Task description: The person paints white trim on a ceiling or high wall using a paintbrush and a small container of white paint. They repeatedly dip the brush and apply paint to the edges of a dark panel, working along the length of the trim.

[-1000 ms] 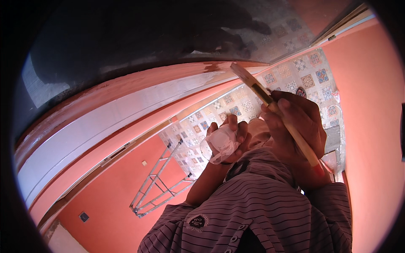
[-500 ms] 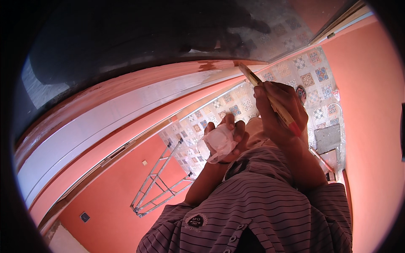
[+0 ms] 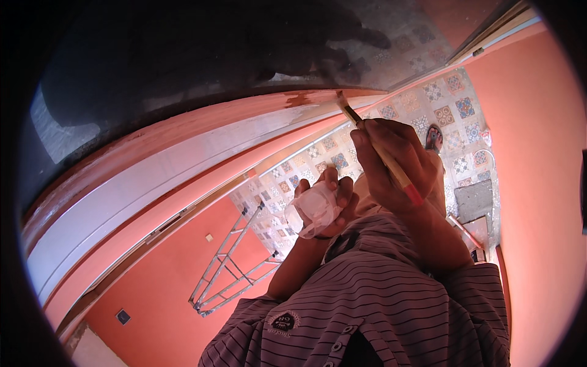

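My right hand (image 3: 398, 160) is closed around the wooden handle of a paintbrush (image 3: 351, 114), whose red butt end sticks out below the palm. The bristle tip lies at the edge of a salmon-coloured frame (image 3: 232, 109), beside a dark wet-looking patch (image 3: 298, 98). Whether the bristles touch the surface I cannot tell. Lower and to the left, my left hand (image 3: 346, 194) has its fingers wrapped round a crumpled, translucent whitish plastic cup or wrapper (image 3: 314, 211). Its contents are not visible.
A dark glossy pane (image 3: 202, 55) borders the frame above. A white ledge (image 3: 122, 177) runs along below it. Down at floor level are patterned tiles (image 3: 444, 115), a metal ladder-like stand (image 3: 229, 263), a grey mat (image 3: 474, 202) and a sandalled foot (image 3: 433, 138). Salmon walls (image 3: 532, 153) stand around.
My right hand and the paintbrush have shifted slightly left along the frame, the tip moving nearer the dark patch. My left hand has hardly moved. More of the foot shows now.
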Available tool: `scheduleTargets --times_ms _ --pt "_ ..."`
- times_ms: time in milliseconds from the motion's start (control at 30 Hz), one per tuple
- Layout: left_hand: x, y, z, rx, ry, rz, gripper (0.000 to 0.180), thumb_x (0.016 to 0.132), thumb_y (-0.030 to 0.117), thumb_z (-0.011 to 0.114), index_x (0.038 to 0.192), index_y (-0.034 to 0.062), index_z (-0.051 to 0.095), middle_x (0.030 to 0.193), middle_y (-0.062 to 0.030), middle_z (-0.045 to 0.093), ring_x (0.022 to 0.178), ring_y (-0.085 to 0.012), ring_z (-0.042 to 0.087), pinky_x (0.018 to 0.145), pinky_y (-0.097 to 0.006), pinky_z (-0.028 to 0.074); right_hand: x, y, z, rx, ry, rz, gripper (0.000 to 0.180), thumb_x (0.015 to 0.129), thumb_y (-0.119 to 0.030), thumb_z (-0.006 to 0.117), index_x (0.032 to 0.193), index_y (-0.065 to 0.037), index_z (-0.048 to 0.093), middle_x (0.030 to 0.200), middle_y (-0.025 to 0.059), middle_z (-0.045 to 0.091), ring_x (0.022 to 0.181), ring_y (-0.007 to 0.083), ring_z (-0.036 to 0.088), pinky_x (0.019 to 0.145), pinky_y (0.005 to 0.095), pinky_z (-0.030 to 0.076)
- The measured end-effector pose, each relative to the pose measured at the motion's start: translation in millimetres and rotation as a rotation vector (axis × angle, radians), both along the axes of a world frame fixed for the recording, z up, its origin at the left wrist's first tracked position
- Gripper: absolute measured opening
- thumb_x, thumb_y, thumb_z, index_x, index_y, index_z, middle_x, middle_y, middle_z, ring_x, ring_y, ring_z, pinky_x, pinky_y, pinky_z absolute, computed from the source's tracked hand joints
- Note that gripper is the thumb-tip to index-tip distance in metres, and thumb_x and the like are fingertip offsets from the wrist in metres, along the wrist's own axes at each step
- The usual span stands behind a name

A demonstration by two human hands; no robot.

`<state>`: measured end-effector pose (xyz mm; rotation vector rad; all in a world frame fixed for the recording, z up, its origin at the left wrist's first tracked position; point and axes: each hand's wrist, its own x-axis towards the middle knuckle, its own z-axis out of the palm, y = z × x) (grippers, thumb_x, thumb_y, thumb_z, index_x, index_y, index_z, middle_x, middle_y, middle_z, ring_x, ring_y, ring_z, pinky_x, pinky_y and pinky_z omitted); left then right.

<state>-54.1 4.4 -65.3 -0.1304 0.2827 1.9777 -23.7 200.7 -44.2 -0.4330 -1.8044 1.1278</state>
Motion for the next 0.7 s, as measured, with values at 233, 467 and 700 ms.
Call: scheduleTargets --times_ms 233,467,700 --pt "-0.1 -0.4 3.1 -0.038 -0.007 0.008 0.051 0.107 0.059 0.056 0.122 0.0101 0.058 0.104 -0.0155 0.068 0.067 -0.029 0.065 0.057 -0.033 0.051 -1.8 -0.7 2.3 0.025 0.009 -0.02 0.021 0.077 0.0 0.09 0.094 0.0 0.077 0.1 0.0054 0.073 0.081 0.0213 0.075 0.053 0.0288 0.058" --pt "1.6 -1.3 5.4 -0.091 -0.026 0.041 0.052 0.106 0.06 0.056 0.121 0.0103 0.057 0.098 -0.016 0.069 0.065 -0.0291 0.066 0.056 -0.033 0.051 -6.8 -1.1 3.4 -0.022 0.091 -0.024 0.031 0.078 -0.002 0.092 0.103 0.0 0.075 0.097 0.0076 0.075 0.077 0.0202 0.076 0.053 0.0285 0.058" --pt "0.3 -0.3 9.8 -0.044 -0.023 0.037 0.053 0.107 0.058 0.055 0.119 0.0063 0.057 0.099 -0.0173 0.062 0.072 -0.0272 0.061 0.055 -0.031 0.051 -4.3 4.6 7.4 0.059 0.101 0.03 0.039 0.08 -0.004 0.092 0.113 -0.002 0.073 0.096 0.0108 0.076 0.071 0.0188 0.075 0.054 0.0282 0.059"
